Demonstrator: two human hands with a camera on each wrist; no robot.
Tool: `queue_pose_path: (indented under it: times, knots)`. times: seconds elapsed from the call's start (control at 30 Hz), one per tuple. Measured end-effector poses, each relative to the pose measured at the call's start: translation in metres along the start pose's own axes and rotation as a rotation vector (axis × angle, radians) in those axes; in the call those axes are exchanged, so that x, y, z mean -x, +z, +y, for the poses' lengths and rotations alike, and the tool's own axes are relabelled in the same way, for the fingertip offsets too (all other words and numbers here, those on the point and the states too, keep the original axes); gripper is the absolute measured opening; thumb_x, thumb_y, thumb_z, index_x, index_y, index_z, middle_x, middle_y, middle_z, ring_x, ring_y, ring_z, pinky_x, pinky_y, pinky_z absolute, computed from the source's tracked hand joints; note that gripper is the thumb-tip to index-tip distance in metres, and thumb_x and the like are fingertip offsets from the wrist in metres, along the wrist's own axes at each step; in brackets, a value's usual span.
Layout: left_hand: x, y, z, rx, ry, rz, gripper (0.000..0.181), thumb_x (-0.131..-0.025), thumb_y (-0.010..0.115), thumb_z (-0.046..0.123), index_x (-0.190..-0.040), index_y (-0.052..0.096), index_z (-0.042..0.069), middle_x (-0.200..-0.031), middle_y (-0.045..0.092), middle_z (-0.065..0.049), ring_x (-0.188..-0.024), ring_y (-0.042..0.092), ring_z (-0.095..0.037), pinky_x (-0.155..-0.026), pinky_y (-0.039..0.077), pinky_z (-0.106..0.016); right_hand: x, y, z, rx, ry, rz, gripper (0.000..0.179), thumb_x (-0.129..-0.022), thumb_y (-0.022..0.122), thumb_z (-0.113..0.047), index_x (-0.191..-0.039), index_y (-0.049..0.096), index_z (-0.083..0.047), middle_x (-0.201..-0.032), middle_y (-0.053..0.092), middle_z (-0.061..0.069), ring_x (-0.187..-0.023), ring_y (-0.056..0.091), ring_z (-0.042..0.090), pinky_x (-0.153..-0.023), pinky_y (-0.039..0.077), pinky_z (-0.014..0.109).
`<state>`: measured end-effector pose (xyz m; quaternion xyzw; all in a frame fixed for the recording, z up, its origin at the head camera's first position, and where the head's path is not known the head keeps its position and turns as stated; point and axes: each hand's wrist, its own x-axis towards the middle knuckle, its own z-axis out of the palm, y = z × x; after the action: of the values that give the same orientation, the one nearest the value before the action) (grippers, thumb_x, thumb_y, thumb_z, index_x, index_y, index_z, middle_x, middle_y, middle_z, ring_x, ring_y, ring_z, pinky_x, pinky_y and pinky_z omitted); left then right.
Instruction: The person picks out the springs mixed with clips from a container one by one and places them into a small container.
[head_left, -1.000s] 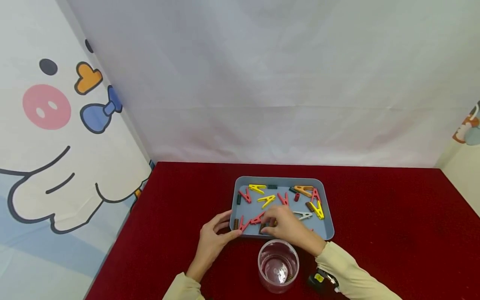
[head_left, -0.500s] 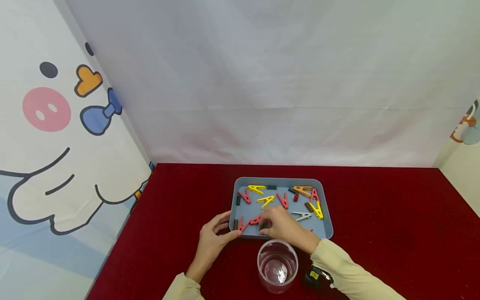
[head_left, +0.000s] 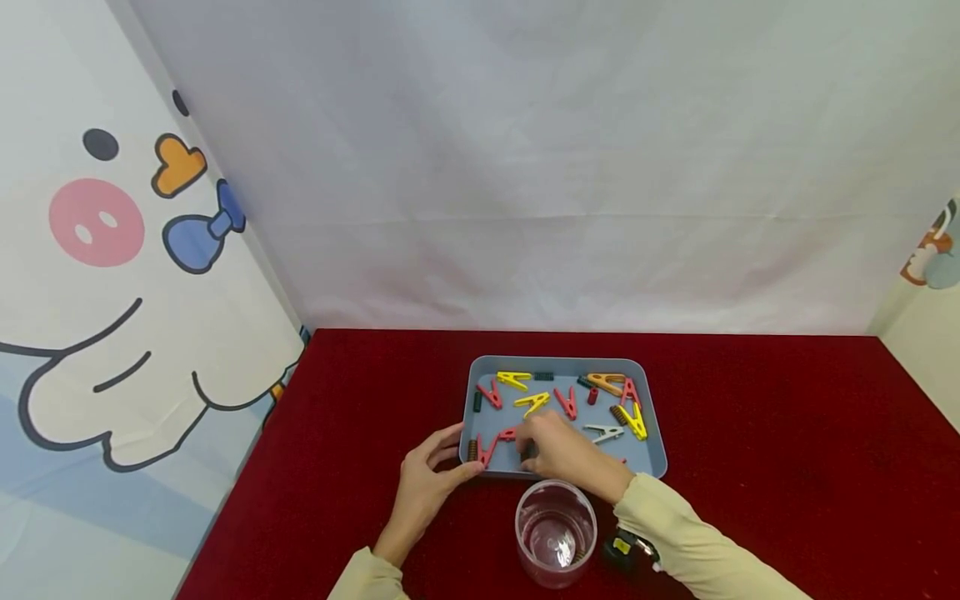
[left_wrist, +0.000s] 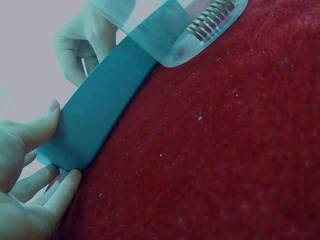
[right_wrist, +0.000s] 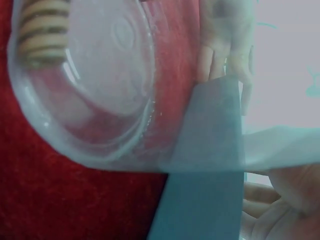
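A blue-grey tray [head_left: 562, 365] holds red, yellow, orange and white V-shaped plastic clips, such as a yellow clip [head_left: 532, 403], and several small coil springs. My left hand [head_left: 427, 477] grips its near left corner, the thumb on the near wall and the fingers at the left side. Inside the tray, my right hand [head_left: 562, 450] curls down over the near part. Between its thumb and fingers is a dark coil spring [head_left: 528, 452], mostly hidden by the fingers. Beside them lies a partly covered red clip [head_left: 507, 434].
Just in front of the tray stands a clear plastic cup [head_left: 556, 533] with a brown coil spring [left_wrist: 211, 19] inside. A black device [head_left: 628, 548] shows under the right wrist. Red cloth [head_left: 765, 450] covers the table, with a pale curtain [head_left: 570, 167] behind.
My right hand has shifted slightly left and its fingers have closed in around the dark spring. The red clip beside it moved a little. My left hand stays at the corner.
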<state>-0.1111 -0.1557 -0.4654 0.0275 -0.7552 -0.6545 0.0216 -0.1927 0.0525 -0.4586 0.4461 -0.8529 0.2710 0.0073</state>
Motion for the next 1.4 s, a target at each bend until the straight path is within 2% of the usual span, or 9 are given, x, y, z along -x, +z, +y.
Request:
queue_pose_path:
  times: [0.27, 0.37, 0.57, 0.9, 1.17, 1.4]
  knots:
    - [-0.009, 0.000, -0.028, 0.010, 0.009, 0.015, 0.061, -0.075, 0.081, 0.011, -0.131, 0.057, 0.011, -0.131, 0.056, -0.011, -0.110, 0.056, -0.027, -0.077, 0.048, -0.022, -0.001, 0.002, 0.001, -0.002, 0.035, -0.023, 0.011, -0.065, 0.079, 0.002, -0.071, 0.071, -0.004, -0.074, 0.065, 0.004, -0.070, 0.061, 0.015, -0.058, 0.047, 0.024]
    - [-0.011, 0.001, -0.032, 0.004, 0.015, 0.025, 0.060, -0.074, 0.082, 0.013, -0.130, 0.059, 0.013, -0.129, 0.057, -0.008, -0.109, 0.057, -0.025, -0.077, 0.049, -0.022, -0.002, 0.003, 0.002, 0.004, 0.043, -0.027, 0.010, -0.067, 0.080, -0.001, -0.070, 0.071, -0.005, -0.073, 0.064, 0.003, -0.069, 0.060, 0.015, -0.058, 0.047, 0.023]
    - [-0.011, 0.002, -0.034, -0.001, 0.017, 0.028, 0.060, -0.073, 0.083, 0.017, -0.129, 0.060, 0.014, -0.127, 0.058, -0.007, -0.107, 0.058, -0.023, -0.078, 0.049, -0.024, -0.001, 0.003, 0.004, -0.009, 0.046, -0.027, 0.012, -0.068, 0.083, -0.007, -0.073, 0.072, -0.003, -0.075, 0.066, 0.005, -0.070, 0.061, 0.015, -0.059, 0.049, 0.023]
    - [-0.010, 0.001, -0.033, -0.005, 0.000, 0.041, 0.061, -0.073, 0.083, 0.017, -0.129, 0.060, 0.017, -0.126, 0.059, -0.005, -0.107, 0.058, -0.021, -0.078, 0.049, -0.025, 0.001, -0.002, 0.005, -0.110, -0.025, 0.030, 0.012, -0.067, 0.082, -0.003, -0.073, 0.072, -0.001, -0.069, 0.061, 0.004, -0.063, 0.056, 0.012, -0.056, 0.045, 0.018]
    - [-0.010, 0.001, -0.034, -0.007, 0.008, 0.041, 0.060, -0.073, 0.083, 0.016, -0.129, 0.060, 0.017, -0.126, 0.059, -0.005, -0.107, 0.058, -0.021, -0.079, 0.049, -0.025, 0.006, -0.008, 0.004, -0.158, 0.029, 0.051, 0.018, -0.066, 0.081, 0.002, -0.083, 0.073, 0.003, -0.081, 0.065, 0.010, -0.069, 0.061, 0.018, -0.059, 0.048, 0.018]
    - [-0.010, 0.002, -0.034, -0.016, 0.029, 0.038, 0.061, -0.074, 0.082, 0.015, -0.130, 0.058, 0.014, -0.129, 0.057, -0.009, -0.109, 0.057, -0.024, -0.079, 0.049, -0.024, 0.012, -0.011, 0.005, -0.230, 0.088, 0.045, 0.019, -0.069, 0.079, 0.002, -0.086, 0.072, 0.005, -0.093, 0.065, 0.015, -0.065, 0.065, 0.015, -0.059, 0.049, 0.018]
